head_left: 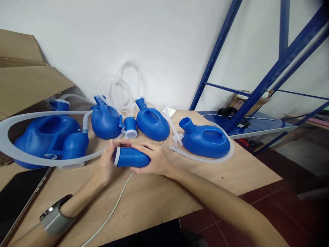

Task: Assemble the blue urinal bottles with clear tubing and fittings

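Between my two hands, just above the brown table (159, 192), is a blue plastic cup (132, 157) with a white rim, lying sideways. My left hand (107, 164) presses on its rimmed end. My right hand (154, 159) wraps its rounded end, thumb below and fingers on top. Right of my hands lies a blue urinal bottle (205, 140) with an open neck and a clear hose (205, 158) around it. Behind are two more blue urinal bottles, one in the middle (153, 123) and one left of it (105, 120). A smaller blue cup (130, 127) sits between them.
At left, another blue bottle (46, 133) with a cup (75, 144) and ribbed hose (7, 147) stands before a cardboard box (28, 82). A dark flat device (20, 195) lies front left. A white cable (115, 207) crosses the table. Blue shelving (257, 92) stands right.
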Available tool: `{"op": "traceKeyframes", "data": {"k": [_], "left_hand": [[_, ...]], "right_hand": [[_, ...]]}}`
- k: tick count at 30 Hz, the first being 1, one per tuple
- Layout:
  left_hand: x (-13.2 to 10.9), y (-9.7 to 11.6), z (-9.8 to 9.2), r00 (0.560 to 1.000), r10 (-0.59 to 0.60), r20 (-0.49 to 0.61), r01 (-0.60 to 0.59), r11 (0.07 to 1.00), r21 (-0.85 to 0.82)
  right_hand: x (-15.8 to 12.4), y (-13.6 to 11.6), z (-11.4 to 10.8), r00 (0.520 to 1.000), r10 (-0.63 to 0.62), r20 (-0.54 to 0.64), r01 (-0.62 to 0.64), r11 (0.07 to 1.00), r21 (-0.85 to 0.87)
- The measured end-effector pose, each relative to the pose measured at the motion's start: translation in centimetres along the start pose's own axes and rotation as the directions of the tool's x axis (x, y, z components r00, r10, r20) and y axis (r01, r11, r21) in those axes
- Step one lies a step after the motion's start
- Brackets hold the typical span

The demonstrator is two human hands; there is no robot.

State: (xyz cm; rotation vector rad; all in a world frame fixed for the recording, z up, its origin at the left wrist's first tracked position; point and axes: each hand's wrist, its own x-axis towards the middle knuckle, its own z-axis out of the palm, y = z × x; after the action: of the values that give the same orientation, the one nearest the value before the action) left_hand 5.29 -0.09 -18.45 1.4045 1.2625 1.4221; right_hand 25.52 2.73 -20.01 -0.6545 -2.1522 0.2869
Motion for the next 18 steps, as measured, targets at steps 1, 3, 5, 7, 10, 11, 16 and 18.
{"op": "traceKeyframes", "data": {"k": [1,3,5,7,10,11,16,18], "left_hand": [[0.0,-0.1,-0.1,1.000,0.000,-0.001,0.000,1.000,0.000],[-0.1,-0.2,-0.3,1.000,0.007,-0.018,-0.007,0.999,0.042],[-0.1,-0.1,-0.5,0.997,0.045,-0.064,-0.033,0.985,0.172],[-0.2,0.4,-0.6,0.989,0.107,-0.105,-0.066,0.940,0.335],[-0.3,1.2,-0.6,0.985,0.137,-0.107,-0.072,0.883,0.465],[-0.3,1.3,-0.5,0.986,0.128,-0.106,-0.062,0.874,0.482],[0.2,1.1,-0.4,0.990,-0.024,-0.138,0.077,0.916,0.394],[0.5,0.6,-0.4,0.982,-0.140,-0.126,0.167,0.958,0.234]], "right_hand": [[0.0,0.0,0.0,1.000,0.009,0.002,-0.009,1.000,0.008],[0.1,0.0,0.1,0.999,0.031,0.010,-0.031,0.999,0.022],[0.1,0.1,0.0,0.998,0.056,0.018,-0.056,0.998,0.018],[0.1,0.3,-0.1,0.997,0.079,0.019,-0.079,0.997,-0.002],[0.1,0.6,-0.2,0.995,0.098,0.006,-0.098,0.995,-0.028],[0.0,0.8,-0.1,0.995,0.104,0.007,-0.104,0.994,-0.034],[0.1,1.6,-0.3,0.985,0.166,0.054,-0.161,0.983,-0.087],[0.2,2.0,-0.5,0.976,0.204,0.070,-0.194,0.973,-0.128]]}}
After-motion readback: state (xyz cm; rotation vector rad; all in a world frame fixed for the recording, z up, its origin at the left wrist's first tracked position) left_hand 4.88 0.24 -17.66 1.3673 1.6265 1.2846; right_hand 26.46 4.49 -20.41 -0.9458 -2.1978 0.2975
